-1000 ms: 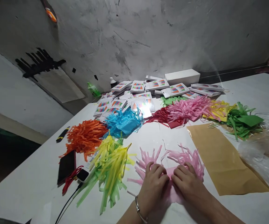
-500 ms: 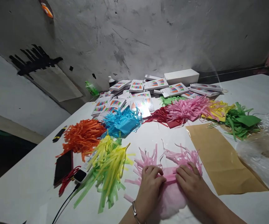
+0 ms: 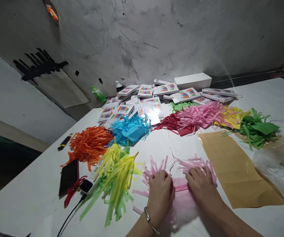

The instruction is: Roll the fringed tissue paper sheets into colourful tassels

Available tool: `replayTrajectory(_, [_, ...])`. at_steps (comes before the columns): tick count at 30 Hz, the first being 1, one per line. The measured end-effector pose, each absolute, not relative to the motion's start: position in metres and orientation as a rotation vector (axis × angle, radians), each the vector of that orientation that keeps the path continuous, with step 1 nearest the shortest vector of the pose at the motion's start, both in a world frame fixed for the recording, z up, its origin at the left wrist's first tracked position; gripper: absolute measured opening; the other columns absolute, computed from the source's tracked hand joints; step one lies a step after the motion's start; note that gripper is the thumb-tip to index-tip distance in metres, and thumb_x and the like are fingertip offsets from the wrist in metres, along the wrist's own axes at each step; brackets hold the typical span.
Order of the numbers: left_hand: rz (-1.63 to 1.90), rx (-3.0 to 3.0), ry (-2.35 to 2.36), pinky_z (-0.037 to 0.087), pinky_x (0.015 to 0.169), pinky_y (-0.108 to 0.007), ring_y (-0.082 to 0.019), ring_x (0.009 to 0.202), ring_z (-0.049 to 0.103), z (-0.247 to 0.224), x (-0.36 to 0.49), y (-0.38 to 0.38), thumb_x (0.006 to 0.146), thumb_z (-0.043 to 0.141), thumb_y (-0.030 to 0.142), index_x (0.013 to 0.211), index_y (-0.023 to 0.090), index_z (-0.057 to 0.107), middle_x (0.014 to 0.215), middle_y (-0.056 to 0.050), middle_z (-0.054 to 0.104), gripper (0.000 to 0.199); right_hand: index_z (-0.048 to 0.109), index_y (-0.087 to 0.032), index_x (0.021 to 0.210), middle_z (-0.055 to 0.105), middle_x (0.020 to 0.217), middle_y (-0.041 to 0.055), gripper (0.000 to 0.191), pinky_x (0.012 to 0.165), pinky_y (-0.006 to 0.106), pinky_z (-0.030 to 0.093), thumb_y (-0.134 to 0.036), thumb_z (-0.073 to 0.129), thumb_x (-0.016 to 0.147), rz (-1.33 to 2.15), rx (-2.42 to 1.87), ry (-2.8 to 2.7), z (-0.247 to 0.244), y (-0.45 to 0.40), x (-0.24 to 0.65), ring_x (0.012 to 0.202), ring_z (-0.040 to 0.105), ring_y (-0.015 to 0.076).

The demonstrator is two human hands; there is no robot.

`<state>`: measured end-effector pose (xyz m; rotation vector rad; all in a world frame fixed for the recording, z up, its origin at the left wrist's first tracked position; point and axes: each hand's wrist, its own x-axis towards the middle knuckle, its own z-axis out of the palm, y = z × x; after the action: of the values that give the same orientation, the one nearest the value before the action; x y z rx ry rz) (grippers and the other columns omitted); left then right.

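A pink tissue paper tassel sheet (image 3: 180, 184) lies spread on the white table (image 3: 43, 187), with cut fringe strips fanned out on its far side. My left hand (image 3: 161, 191) is closed on its left part, fingers curled over the paper. On the right part, my right hand (image 3: 202, 182) also grips the paper with bent fingers. Between the hands the middle band shows a folded, darker pink strip. The fingertips are partly hidden under my knuckles. Left of my left hand lie yellow and light green tissue tassels (image 3: 119, 177).
Orange (image 3: 89, 144), blue (image 3: 130, 130), pink (image 3: 201, 115) and green fringe bundles (image 3: 257, 128) lie across the table. Boxes with tassel pictures (image 3: 152, 103) are piled behind. A phone (image 3: 68, 177) and cables sit left; brown paper (image 3: 238, 171) and clear plastic (image 3: 277, 161) sit right.
Both hands stay on the pink tissue paper; their fingers have shifted slightly and the left wrist has turned a little. The whole view has moved slightly.
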<state>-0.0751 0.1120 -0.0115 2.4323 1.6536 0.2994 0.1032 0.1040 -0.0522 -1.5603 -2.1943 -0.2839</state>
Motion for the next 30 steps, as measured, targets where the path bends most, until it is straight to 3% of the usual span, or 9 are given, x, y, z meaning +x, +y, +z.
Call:
replayTrajectory(4, [0.329, 2.627, 1.446, 0.038, 0.092, -0.046, -0.02, 0.093, 0.057, -0.013, -0.078, 0.111, 0.087, 0.066, 0.012, 0.077, 0.021, 0.067, 0.094, 0.0, 0.067, 0.013, 0.06, -0.025, 0.071, 0.066, 0.077, -0.0042, 0.019, 0.103, 0.042, 0.034, -0.009, 0.067, 0.078, -0.289, -1.226, -2.361, -0.053, 0.102, 0.105, 0.084, 0.059, 0.0184])
replayTrajectory(9, [0.301, 2.765, 1.295, 0.032, 0.101, -0.051, -0.02, 0.092, 0.055, -0.012, -0.079, 0.113, 0.087, 0.068, 0.018, 0.071, 0.021, 0.067, 0.088, 0.0, 0.067, 0.016, 0.058, -0.024, 0.067, 0.062, 0.07, -0.0045, 0.02, 0.095, 0.042, 0.039, -0.01, 0.066, 0.079, -0.242, -1.181, -2.362, -0.052, 0.103, 0.105, 0.074, 0.056, 0.0173])
replayTrajectory(13, [0.352, 2.675, 1.308, 0.036, 0.097, -0.046, -0.019, 0.09, 0.056, -0.012, -0.081, 0.117, 0.086, 0.067, 0.016, 0.073, 0.021, 0.066, 0.087, 0.0, 0.068, 0.014, 0.059, -0.023, 0.072, 0.064, 0.072, -0.0035, 0.016, 0.09, 0.04, 0.041, -0.01, 0.065, 0.079, -0.246, -1.175, -2.357, -0.049, 0.104, 0.1, 0.074, 0.056, 0.0176])
replayTrajectory(17, [0.47, 2.57, 1.315, 0.036, 0.096, -0.042, -0.02, 0.095, 0.057, -0.013, -0.082, 0.117, 0.083, 0.069, 0.017, 0.087, 0.022, 0.066, 0.097, 0.0, 0.069, 0.007, 0.059, -0.023, 0.071, 0.063, 0.07, -0.0026, 0.019, 0.089, 0.04, 0.042, -0.009, 0.058, 0.084, -0.303, -1.148, -2.344, -0.053, 0.104, 0.095, 0.07, 0.055, 0.0173])
replayTrajectory(23, [0.507, 2.59, 1.366, 0.035, 0.095, -0.04, -0.017, 0.09, 0.057, -0.021, -0.082, 0.114, 0.086, 0.069, 0.013, 0.077, 0.022, 0.065, 0.091, 0.002, 0.071, 0.013, 0.059, -0.025, 0.072, 0.063, 0.071, -0.0032, 0.023, 0.099, 0.042, 0.041, -0.006, 0.054, 0.084, -0.343, -1.107, -2.365, -0.058, 0.099, 0.109, 0.072, 0.056, 0.0177])
replayTrajectory(26, [0.516, 2.56, 1.337, 0.034, 0.095, -0.042, -0.018, 0.092, 0.057, -0.024, -0.086, 0.113, 0.085, 0.071, 0.016, 0.076, 0.025, 0.068, 0.09, 0.003, 0.071, 0.012, 0.06, -0.025, 0.077, 0.067, 0.082, -0.0033, 0.019, 0.105, 0.043, 0.037, -0.008, 0.057, 0.084, -0.235, -1.117, -2.35, -0.054, 0.095, 0.122, 0.084, 0.06, 0.0181])
replayTrajectory(30, [0.469, 2.495, 1.321, 0.035, 0.093, -0.044, -0.02, 0.095, 0.057, -0.021, -0.087, 0.11, 0.085, 0.068, 0.014, 0.081, 0.026, 0.07, 0.095, 0.001, 0.071, 0.012, 0.06, -0.026, 0.078, 0.068, 0.087, -0.004, 0.019, 0.102, 0.044, 0.038, -0.009, 0.056, 0.087, 0.071, -1.237, -2.227, -0.048, 0.095, 0.124, 0.087, 0.062, 0.0174])
